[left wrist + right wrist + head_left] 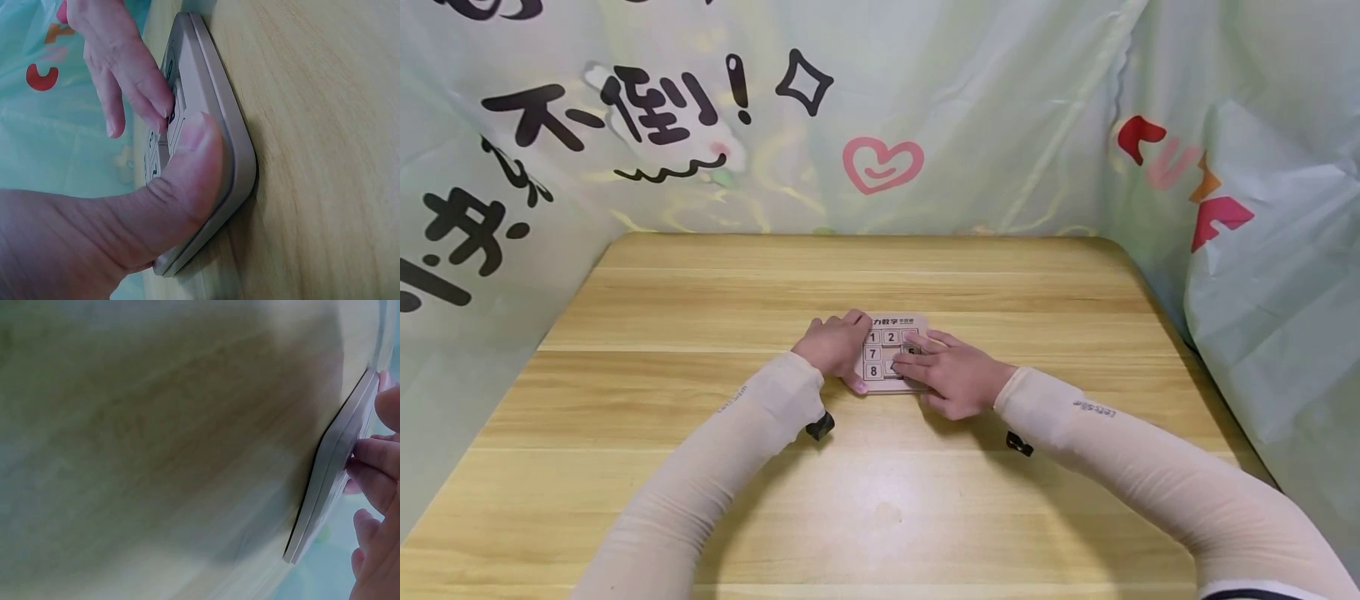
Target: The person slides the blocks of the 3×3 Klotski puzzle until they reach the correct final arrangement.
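A flat sliding number puzzle (880,354) with square white tiles lies near the middle of the wooden table. Along its left side, my left hand (835,343) grips the frame, the thumb at the near edge and fingers at the far corner. In the left wrist view that thumb (194,169) presses on the puzzle's rounded rim (234,131). My right hand (958,377) reaches in from the right, extended fingertips on the lower right tiles. Tiles 1, 2, 7 and 8 show; the hand covers others. A gap shows mid-board. The right wrist view catches the puzzle's side edge (331,462).
The wood-grain table (880,500) extends around the puzzle. A pale printed curtain (1000,125) hangs behind it and at both sides. Black straps (820,427) show under the sleeved wrists.
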Action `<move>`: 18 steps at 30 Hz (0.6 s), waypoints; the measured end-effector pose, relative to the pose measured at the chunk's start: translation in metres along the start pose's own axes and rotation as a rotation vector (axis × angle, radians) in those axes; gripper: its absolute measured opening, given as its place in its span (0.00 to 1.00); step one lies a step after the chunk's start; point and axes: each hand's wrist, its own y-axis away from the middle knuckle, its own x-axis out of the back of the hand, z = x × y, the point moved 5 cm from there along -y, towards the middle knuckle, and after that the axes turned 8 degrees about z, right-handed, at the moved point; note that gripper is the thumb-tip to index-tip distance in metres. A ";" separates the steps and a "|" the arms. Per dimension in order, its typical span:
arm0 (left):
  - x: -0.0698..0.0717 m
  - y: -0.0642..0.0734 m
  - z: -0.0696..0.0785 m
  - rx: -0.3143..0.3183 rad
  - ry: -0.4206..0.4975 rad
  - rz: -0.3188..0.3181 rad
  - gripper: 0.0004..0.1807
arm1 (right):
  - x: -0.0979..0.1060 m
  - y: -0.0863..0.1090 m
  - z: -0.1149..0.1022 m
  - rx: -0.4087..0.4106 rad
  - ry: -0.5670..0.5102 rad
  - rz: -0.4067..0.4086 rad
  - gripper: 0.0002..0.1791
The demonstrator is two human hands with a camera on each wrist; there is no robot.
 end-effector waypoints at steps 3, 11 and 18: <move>0.000 0.000 0.000 0.001 0.001 -0.002 0.58 | -0.001 -0.003 0.004 -0.008 0.010 0.007 0.31; -0.001 -0.002 -0.001 0.003 -0.011 -0.019 0.59 | -0.005 -0.009 0.013 -0.051 0.004 -0.009 0.32; -0.003 -0.004 -0.001 0.011 -0.013 -0.022 0.58 | -0.006 -0.011 0.016 -0.068 0.006 -0.005 0.32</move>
